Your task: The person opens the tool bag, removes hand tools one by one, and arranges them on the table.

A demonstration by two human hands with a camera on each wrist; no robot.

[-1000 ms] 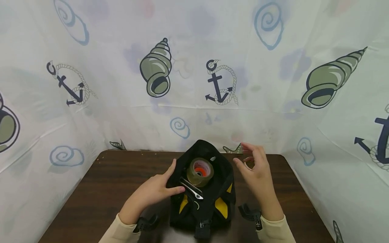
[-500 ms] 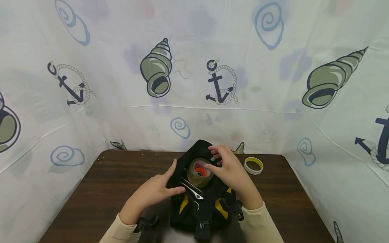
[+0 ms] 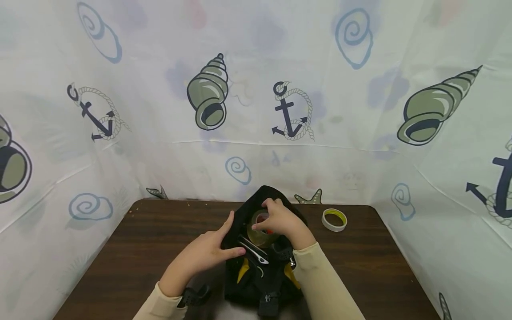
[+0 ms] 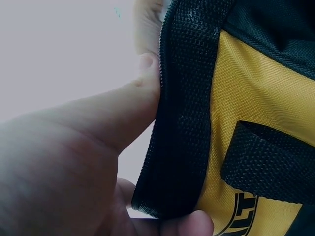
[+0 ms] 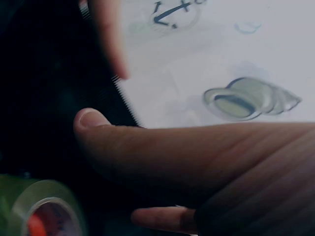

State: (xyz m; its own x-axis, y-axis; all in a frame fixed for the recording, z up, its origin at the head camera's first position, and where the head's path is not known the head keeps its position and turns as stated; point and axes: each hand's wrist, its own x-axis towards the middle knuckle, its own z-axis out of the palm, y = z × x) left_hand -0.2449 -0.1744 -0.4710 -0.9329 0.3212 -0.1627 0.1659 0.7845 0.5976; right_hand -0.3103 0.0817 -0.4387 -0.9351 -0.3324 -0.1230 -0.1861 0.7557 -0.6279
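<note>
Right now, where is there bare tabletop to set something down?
Left: the table between its left edge and the left grip. Right: between the white ring, the right sleeve and the table's right edge. Crowded: the mouth of the black bag, with tape roll and slim tool there, right grip over it, left grip holding its rim.

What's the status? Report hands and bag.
Left hand gripping rim of bag. Right hand over its mouth, partly hiding brown tape roll. White tape roll aside on table.
</note>
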